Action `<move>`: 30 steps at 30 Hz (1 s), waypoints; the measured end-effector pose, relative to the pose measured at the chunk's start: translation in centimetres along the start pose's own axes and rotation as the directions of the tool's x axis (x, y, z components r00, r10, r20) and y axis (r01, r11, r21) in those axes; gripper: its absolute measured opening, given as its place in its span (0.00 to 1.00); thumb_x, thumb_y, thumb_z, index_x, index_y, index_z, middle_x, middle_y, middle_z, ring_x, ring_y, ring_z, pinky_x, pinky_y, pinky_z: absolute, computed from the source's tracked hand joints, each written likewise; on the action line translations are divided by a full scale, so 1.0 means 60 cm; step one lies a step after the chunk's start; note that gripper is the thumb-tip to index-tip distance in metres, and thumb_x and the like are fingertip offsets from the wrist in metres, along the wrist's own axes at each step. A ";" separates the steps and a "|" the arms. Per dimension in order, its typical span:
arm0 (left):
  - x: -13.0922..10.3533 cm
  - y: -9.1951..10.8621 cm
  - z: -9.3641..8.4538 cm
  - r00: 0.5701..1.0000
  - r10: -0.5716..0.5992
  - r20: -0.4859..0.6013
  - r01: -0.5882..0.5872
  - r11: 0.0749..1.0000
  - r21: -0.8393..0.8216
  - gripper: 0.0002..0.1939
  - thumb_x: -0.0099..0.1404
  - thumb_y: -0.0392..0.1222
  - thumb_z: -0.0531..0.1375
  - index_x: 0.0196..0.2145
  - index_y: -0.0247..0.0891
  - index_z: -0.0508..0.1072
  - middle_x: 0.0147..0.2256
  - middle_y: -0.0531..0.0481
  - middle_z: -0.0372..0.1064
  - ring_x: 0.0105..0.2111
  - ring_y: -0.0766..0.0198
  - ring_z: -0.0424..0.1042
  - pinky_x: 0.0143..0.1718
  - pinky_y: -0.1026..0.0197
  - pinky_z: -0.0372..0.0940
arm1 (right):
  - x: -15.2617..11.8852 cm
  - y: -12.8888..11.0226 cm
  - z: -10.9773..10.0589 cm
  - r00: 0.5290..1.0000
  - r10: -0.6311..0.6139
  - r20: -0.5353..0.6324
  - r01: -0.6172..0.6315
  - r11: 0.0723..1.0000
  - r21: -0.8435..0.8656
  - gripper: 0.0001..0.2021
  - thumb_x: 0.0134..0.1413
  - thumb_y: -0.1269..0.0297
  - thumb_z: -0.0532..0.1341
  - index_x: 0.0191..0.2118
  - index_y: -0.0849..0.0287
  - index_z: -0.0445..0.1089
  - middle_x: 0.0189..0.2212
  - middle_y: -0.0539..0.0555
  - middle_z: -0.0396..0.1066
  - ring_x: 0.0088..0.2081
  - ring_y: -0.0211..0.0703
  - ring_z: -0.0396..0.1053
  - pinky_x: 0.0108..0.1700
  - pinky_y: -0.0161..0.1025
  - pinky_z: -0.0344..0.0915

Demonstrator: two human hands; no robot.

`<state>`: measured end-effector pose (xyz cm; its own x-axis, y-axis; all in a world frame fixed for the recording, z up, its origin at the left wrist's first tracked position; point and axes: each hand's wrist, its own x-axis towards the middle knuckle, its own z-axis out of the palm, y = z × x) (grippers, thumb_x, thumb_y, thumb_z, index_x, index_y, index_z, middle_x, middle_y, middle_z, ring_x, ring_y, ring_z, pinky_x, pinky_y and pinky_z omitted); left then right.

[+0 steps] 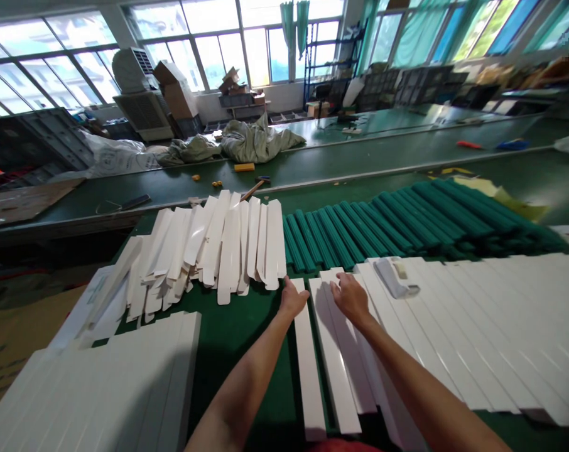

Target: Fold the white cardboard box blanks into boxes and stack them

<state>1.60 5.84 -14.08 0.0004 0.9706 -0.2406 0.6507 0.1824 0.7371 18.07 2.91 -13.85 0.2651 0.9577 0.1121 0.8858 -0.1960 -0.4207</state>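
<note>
My left hand has its thumb and fingers closed around the far end of a long narrow white box, which lies lengthwise on the green table. Just to the right, my right hand rests over the far ends of more white boxes, its fingers bent and apart. A thin strip of green tabletop separates the left box from these. Beyond my left hand lies a loose heap of flat, unfolded white cartons. Dark green ribbed rolls lie side by side beyond my right hand.
A white tape dispenser sits on a wide row of white boxes at the right. Another block of white boxes stands at the near left. A hammer lies behind the cartons. Farther back runs a long green bench.
</note>
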 end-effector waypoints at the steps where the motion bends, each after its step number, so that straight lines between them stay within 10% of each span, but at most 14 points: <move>1: -0.004 -0.005 0.008 0.999 0.041 -0.006 -0.041 0.998 0.048 0.36 0.56 0.35 0.62 0.61 0.22 0.56 0.53 0.28 0.67 0.55 0.47 0.67 0.55 0.54 0.62 | 0.006 -0.006 0.004 1.000 -0.025 0.007 0.025 0.999 -0.023 0.16 0.61 0.66 0.54 0.50 0.69 0.69 0.45 0.66 0.71 0.46 0.54 0.69 0.45 0.42 0.61; 9: 0.004 -0.038 -0.082 0.890 0.451 -0.066 -0.370 0.800 0.473 0.27 0.69 0.28 0.46 0.61 0.50 0.63 0.64 0.41 0.55 0.65 0.45 0.52 0.61 0.32 0.45 | 0.020 -0.063 0.041 0.988 -0.142 0.061 0.146 0.986 -0.079 0.15 0.60 0.67 0.55 0.50 0.67 0.69 0.45 0.65 0.70 0.48 0.56 0.66 0.48 0.46 0.59; 16: 0.046 -0.016 -0.142 0.796 0.597 0.100 -0.494 0.544 0.678 0.15 0.67 0.30 0.53 0.45 0.37 0.76 0.49 0.35 0.72 0.47 0.49 0.71 0.51 0.41 0.59 | 0.028 -0.093 0.066 0.968 -0.236 0.084 0.239 0.970 -0.032 0.17 0.58 0.69 0.57 0.52 0.69 0.68 0.45 0.65 0.72 0.47 0.53 0.68 0.50 0.44 0.62; 21: 0.006 0.080 -0.253 0.697 0.695 0.177 -0.642 0.494 0.586 0.12 0.70 0.39 0.53 0.42 0.42 0.77 0.37 0.46 0.76 0.41 0.58 0.74 0.45 0.53 0.63 | 0.062 -0.101 -0.007 0.896 -0.444 -0.004 0.444 0.896 -0.006 0.43 0.46 0.60 0.68 0.66 0.64 0.52 0.66 0.67 0.51 0.61 0.62 0.55 0.58 0.54 0.57; 25: -0.038 0.154 -0.361 0.587 0.774 0.239 -0.809 0.544 0.224 0.13 0.69 0.40 0.54 0.38 0.41 0.79 0.35 0.50 0.76 0.35 0.64 0.75 0.41 0.60 0.65 | 0.087 -0.138 -0.098 0.708 -0.706 -0.016 0.696 0.695 0.181 0.49 0.44 0.54 0.70 0.68 0.63 0.48 0.66 0.66 0.52 0.63 0.62 0.52 0.60 0.56 0.54; 28: -0.055 0.168 -0.399 0.652 0.747 0.130 -0.757 0.650 0.067 0.14 0.67 0.44 0.55 0.42 0.41 0.78 0.38 0.49 0.76 0.36 0.63 0.75 0.41 0.61 0.69 | 0.074 -0.178 -0.138 0.624 -0.779 0.052 0.677 0.574 0.461 0.31 0.53 0.58 0.64 0.62 0.60 0.60 0.55 0.60 0.68 0.53 0.52 0.66 0.54 0.45 0.62; 30: -0.062 0.156 -0.397 0.696 0.698 -0.167 -0.682 0.716 0.150 0.22 0.63 0.52 0.59 0.52 0.39 0.73 0.45 0.46 0.75 0.42 0.58 0.75 0.47 0.56 0.68 | 0.048 -0.202 -0.138 0.698 -0.715 0.052 0.565 0.593 0.574 0.19 0.56 0.61 0.61 0.52 0.60 0.68 0.45 0.56 0.73 0.42 0.46 0.71 0.46 0.40 0.66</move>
<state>-10.41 7.64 8.75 0.3274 0.8295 0.4524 0.5798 -0.5544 0.5970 11.25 6.32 -0.99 -0.4678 0.8190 0.3322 0.4558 0.5456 -0.7032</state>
